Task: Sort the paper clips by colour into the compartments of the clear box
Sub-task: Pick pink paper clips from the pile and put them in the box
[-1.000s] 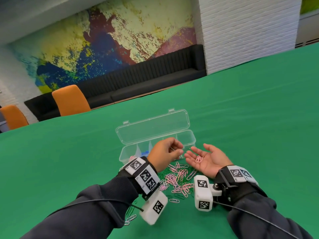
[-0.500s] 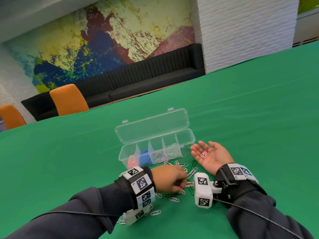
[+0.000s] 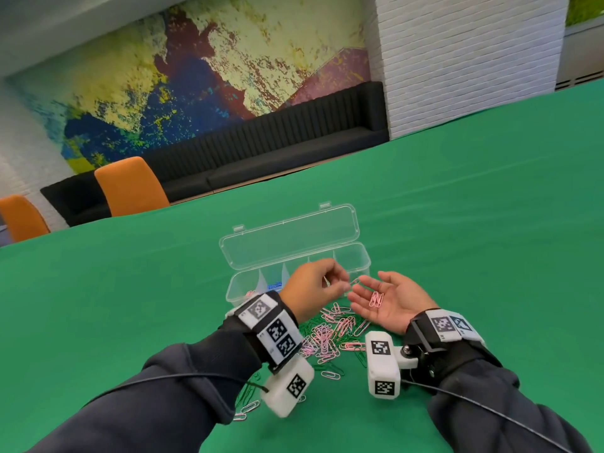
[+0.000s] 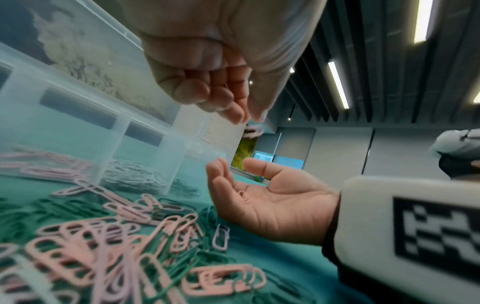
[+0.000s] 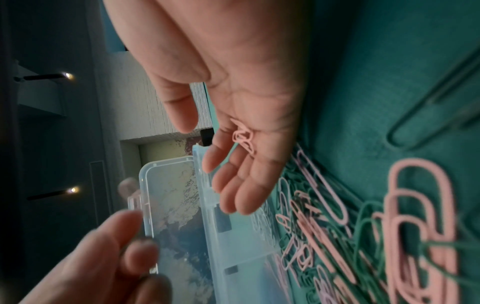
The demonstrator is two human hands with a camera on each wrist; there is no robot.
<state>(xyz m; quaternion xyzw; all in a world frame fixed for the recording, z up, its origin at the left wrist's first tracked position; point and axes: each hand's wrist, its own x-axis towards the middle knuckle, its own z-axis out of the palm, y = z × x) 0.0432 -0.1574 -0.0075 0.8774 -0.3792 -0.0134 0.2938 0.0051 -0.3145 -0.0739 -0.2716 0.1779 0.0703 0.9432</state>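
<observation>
The box (image 3: 295, 256) is clear, smooth plastic with a faint gloss, its raised lid (image 3: 287, 237) and inner dividers slightly frosted. The paper clips (image 3: 327, 335) heaped before it look coated in matt pink and green, and the few in the right hand (image 3: 387, 300) are pink too. They lie on a table (image 3: 457, 223) covered in green matt cloth, felt-like, and the sleeves (image 3: 163, 397) are dark, soft fabric.
</observation>
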